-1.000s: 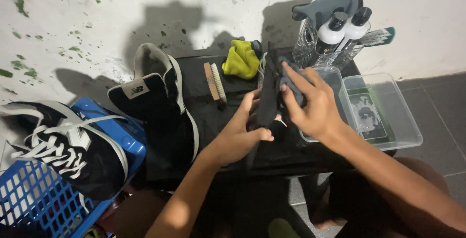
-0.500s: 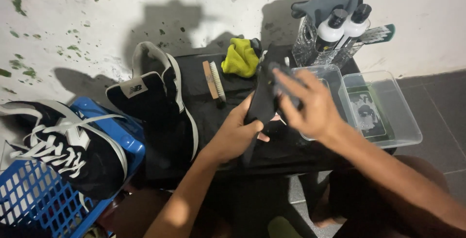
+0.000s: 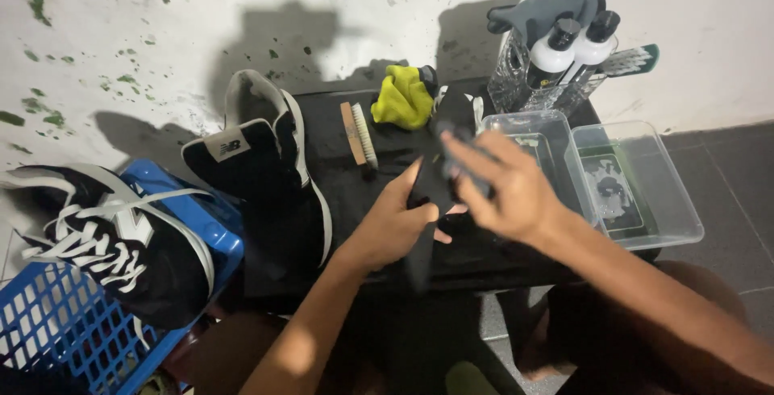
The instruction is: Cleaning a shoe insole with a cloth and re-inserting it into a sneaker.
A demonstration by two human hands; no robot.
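The fingers of the left hand [image 3: 397, 230] are curled tight around a long, flat, dark insole [image 3: 429, 201], thumb on its near face, holding it upright and slightly tilted over the middle of the black table [image 3: 339, 193]. The right hand [image 3: 504, 193] lies against the far upper part of the same insole, fingers stretched out and loosely spread rather than closed; they are blurred, so whether they pinch the insole or only press on it I cannot tell.

On the table just left of the hands lies a black sneaker [image 3: 266, 161] with a white sole (its tongue turned up toward the camera). Beyond the hands, at the far side, a small wooden brush [image 3: 359, 133] rests with pale bristles to the right, and just right of it sits a crumpled yellow cloth [image 3: 401, 98]. At the far right corner stand two bottles [image 3: 572, 48] with black caps, a grey cloth [image 3: 536, 12] draped behind them. Right of the hands are two clear plastic tubs [image 3: 637, 177], side by side and touching.

At the near left a blue basket [image 3: 56, 322] holds a second black sneaker [image 3: 113, 242] with white laces, well apart from the hands. A stained white wall [image 3: 161, 16] rises behind everything.
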